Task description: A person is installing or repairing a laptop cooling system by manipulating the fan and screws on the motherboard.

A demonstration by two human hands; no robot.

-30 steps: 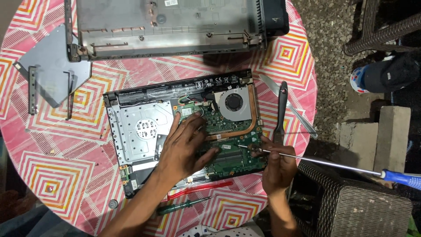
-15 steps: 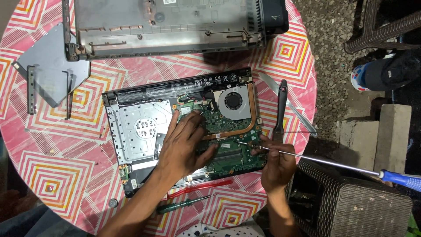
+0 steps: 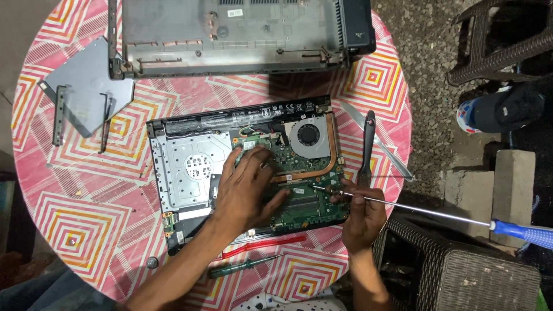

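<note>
An opened laptop base (image 3: 190, 167) lies on the round patterned table, its green circuit board (image 3: 305, 201), round fan (image 3: 309, 135) and copper pipe showing. My left hand (image 3: 247, 187) rests flat on the circuit board, fingers spread. My right hand (image 3: 362, 216) sits at the laptop's right edge, pinching the thin metal shaft of a long screwdriver (image 3: 426, 210). The shaft's tip touches the board near the middle; its blue handle (image 3: 524, 233) sticks out far to the right, past the table.
The laptop's grey bottom cover (image 3: 230, 34) lies at the table's far edge. A grey plate (image 3: 80, 86) with metal brackets sits at left. A black pry tool (image 3: 367, 147) and metal blade lie right of the laptop. A red tool (image 3: 265, 245) and green screwdriver (image 3: 242, 266) lie near me. Wicker chairs stand at right.
The screwdriver tip has slid a little left onto the board. My left hand stays pressed on the board, almost unmoved.
</note>
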